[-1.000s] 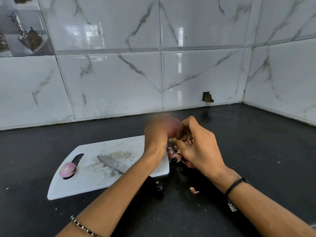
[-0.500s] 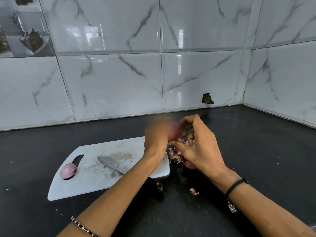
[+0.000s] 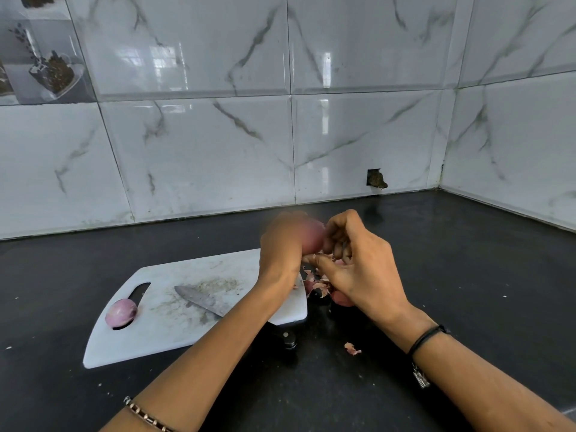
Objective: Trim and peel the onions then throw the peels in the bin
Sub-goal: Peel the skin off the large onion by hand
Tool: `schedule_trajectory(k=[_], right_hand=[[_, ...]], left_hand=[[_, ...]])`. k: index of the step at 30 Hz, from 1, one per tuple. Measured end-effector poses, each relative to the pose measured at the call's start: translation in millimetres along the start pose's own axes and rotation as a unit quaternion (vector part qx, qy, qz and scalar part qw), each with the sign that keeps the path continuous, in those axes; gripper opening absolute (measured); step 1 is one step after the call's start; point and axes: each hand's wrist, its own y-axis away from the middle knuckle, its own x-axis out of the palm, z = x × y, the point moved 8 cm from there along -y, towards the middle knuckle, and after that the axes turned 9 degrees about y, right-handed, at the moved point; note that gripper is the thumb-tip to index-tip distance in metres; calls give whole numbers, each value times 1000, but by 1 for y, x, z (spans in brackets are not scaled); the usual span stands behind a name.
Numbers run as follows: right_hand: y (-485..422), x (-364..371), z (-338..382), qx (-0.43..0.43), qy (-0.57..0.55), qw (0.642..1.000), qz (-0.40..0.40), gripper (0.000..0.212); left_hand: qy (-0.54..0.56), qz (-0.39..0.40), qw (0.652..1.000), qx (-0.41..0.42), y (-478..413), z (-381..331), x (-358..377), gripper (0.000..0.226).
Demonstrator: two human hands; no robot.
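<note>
**We peel an onion held up between both hands**

Well to the left of our left hand point(image 3: 280, 244), a peeled onion point(image 3: 121, 312) sits on the cutting board point(image 3: 174, 335) by its handle slot, and the knife point(image 3: 199, 302) lies flat between the two. The left hand curls round the onion in hand point(image 3: 313, 236), lifted above the board's right edge. Touching it from the right, our right hand point(image 3: 358, 266) has its fingers bent. The view is soft there, but thumb and fingertips seem to pinch a flap of skin point(image 3: 339, 261) at the bulb's underside. We should grip the bulb firmly, turn it toward the pinch and pull down in strips, so the skin falls on the peels point(image 3: 316, 283) heaped just below the right hand. A stray peel point(image 3: 352, 349) lies nearer us.
</note>
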Motion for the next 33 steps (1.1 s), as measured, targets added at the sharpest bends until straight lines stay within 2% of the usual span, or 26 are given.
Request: schedule_trajectory(k=[3,7,12,17,21,28,33], right_hand=[[-2,-5,-7,31,-34,999,-8,53],[-3,-3,-6,12,-3,1000,-12,55],[-3,-1,-1,-25,2,1000,4,43],[-3,2,-3,-11,-23,999,19,39],[-2,4,-5,-4,-7,1000,20,27],[-3,-6,-5,13,-9,1000,-12,48],[-4,-7,2,-19,-23,1000,-9,49]], left_hand=[[36,15,999,-12,-1,2,1,28],[63,17,997,-35,-2,6,0,21],[94,37,993,-62,3,5,3,23],[76,41,994,-64,1,8,5,24],[80,26,993,-81,2,7,3,30],[173,41,972,-151,12,8,6,20],[223,59,950,-209,18,14,12,32]])
